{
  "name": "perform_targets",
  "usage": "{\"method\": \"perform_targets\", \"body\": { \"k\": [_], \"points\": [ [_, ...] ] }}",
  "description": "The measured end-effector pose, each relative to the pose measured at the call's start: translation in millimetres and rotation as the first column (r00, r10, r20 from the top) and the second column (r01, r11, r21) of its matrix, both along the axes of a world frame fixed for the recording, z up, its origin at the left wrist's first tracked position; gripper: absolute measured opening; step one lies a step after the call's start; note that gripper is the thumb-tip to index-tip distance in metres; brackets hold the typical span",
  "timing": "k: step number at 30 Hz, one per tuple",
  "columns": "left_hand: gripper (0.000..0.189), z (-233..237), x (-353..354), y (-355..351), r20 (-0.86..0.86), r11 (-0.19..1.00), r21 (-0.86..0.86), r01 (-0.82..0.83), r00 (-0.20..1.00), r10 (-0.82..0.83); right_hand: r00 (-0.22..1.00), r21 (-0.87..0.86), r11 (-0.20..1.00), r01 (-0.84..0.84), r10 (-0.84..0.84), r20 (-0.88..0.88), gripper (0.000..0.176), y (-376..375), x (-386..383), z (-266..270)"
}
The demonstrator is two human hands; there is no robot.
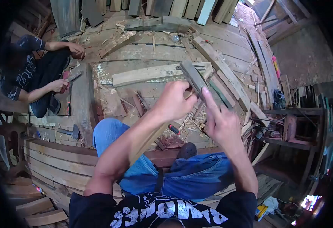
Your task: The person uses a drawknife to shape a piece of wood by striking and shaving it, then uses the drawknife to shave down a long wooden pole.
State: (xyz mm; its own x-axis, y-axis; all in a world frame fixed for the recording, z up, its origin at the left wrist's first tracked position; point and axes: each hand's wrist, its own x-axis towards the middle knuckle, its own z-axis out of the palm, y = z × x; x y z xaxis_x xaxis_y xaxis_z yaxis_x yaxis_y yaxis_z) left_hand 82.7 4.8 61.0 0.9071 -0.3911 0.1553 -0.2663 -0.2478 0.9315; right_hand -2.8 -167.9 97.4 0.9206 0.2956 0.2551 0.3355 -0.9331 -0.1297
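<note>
In front of me a long, narrow wooden hand plane is tilted up, with a thin crossbar near its far end. My left hand is closed at the plane's left side, its fingers curled near the body. My right hand grips the plane's near end from the right, one finger stretched along its edge. Some fingertips are hidden behind the plane. Beyond it lies a pale wooden plank. A red and black tool handle sits on the floor below my hands.
At left a co-worker sits with a blade-like tool beside a thick board. A long beam lies diagonally at right. Shavings and offcuts cover the floor. Boards stand at the back, and a shelf stands at right.
</note>
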Motion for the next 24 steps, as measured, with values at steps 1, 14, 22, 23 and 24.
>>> {"method": "perform_targets", "body": {
  "k": [1,14,22,23,24],
  "points": [
    [0.033,1.1,-2.8,3.2,-0.116,0.997,0.053,0.056,0.992,-0.049,1.000,0.001,1.000,-0.003,0.003,-0.016,0.068,-2.1,1.8,1.8],
    [0.042,-6.6,-13.3,-1.0,-0.196,0.983,-0.110,0.147,0.966,-0.167,1.000,0.125,0.992,0.025,-0.027,0.009,0.066,-5.8,2.6,-7.2],
    [0.029,-11.6,-17.2,1.5,-0.270,0.973,-0.180,0.146,0.944,-0.191,0.995,0.102,0.994,0.044,-0.053,0.081,0.065,-20.8,17.2,-3.9],
    [0.029,-9.6,-19.6,3.9,-0.274,0.973,-0.174,0.149,0.942,-0.193,0.991,0.089,0.993,0.081,-0.090,0.104,0.065,-22.1,20.3,-5.4],
    [0.028,-4.1,-20.3,6.4,-0.299,0.974,-0.149,0.174,0.931,-0.212,0.987,0.101,0.994,0.046,-0.061,0.150,0.066,-18.7,18.1,-4.4]
  ]
}}
